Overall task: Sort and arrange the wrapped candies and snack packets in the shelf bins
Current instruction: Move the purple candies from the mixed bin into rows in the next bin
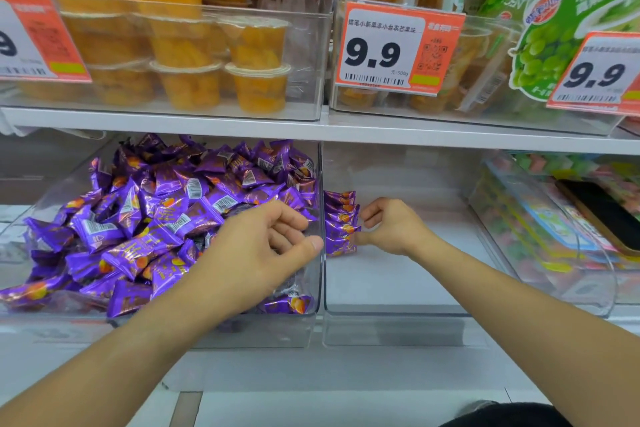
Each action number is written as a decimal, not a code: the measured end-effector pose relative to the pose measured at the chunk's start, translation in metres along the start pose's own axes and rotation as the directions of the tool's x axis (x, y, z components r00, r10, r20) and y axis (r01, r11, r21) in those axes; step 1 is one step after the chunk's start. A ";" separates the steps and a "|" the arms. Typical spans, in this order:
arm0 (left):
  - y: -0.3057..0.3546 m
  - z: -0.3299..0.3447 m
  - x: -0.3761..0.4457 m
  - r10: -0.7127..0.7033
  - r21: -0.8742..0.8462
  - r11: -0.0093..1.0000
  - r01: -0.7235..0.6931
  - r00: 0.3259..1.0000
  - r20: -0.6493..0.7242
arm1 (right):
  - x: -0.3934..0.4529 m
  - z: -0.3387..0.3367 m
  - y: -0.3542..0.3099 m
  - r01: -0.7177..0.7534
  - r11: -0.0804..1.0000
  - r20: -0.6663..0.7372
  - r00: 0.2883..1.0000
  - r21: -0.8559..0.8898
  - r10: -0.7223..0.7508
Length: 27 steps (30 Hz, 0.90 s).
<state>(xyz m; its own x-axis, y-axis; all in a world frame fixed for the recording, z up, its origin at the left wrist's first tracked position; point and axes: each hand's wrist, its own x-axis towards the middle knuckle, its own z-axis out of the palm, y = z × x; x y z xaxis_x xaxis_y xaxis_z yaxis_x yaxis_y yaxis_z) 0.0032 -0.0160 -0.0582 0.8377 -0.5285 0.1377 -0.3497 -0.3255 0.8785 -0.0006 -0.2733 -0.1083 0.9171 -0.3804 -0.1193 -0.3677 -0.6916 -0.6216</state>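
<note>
My left hand (263,246) hovers over the near right corner of the full bin (313,319), fingers loosely curled and holding nothing I can see, likely ready to pick the next piece from the loose heap of purple candies (145,218). My right hand (388,227) reaches into the neighbouring clear bin (398,308) and pinches the short row of purple candies (341,225) standing on edge against its left wall, probably to keep them upright and tidy. That bin is otherwise bare. Further right, a bin of colourful packets (540,218) carries a dark phone (602,215). On the shelf above, fruit jelly cups (221,55) sit behind orange price tags (398,48) reading 9.9.
</note>
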 end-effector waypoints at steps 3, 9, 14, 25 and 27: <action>0.003 -0.031 0.000 0.146 0.267 0.958 -0.106 0.980 -0.136 | -0.015 -0.009 -0.015 0.120 0.992 -0.138 0.984 0.042 -0.113; -0.025 -0.074 0.001 0.045 0.752 0.655 -0.069 0.998 0.052 | -0.064 0.003 -0.073 0.615 0.748 -0.259 0.787 0.250 -0.560; -0.020 -0.074 -0.005 0.055 0.611 0.790 -0.056 0.998 0.021 | -0.076 0.014 -0.092 0.770 0.636 -0.107 0.637 0.043 -0.763; 0.005 -0.071 -0.019 0.048 0.020 0.999 -0.046 0.994 -0.100 | -0.089 0.032 -0.115 0.621 0.705 -0.139 0.776 0.343 -0.615; -0.001 -0.073 -0.018 0.039 0.082 0.996 -0.034 0.997 -0.060 | -0.086 0.027 -0.110 0.604 0.723 -0.166 0.793 0.336 -0.586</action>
<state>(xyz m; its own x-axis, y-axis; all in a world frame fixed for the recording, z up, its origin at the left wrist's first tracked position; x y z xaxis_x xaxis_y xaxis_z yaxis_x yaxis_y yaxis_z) 0.0197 0.0510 -0.0285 0.8473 -0.4923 0.1991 -0.4110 -0.3707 0.8328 -0.0348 -0.1479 -0.0504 0.9173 0.0016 0.3983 0.3402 -0.5233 -0.7813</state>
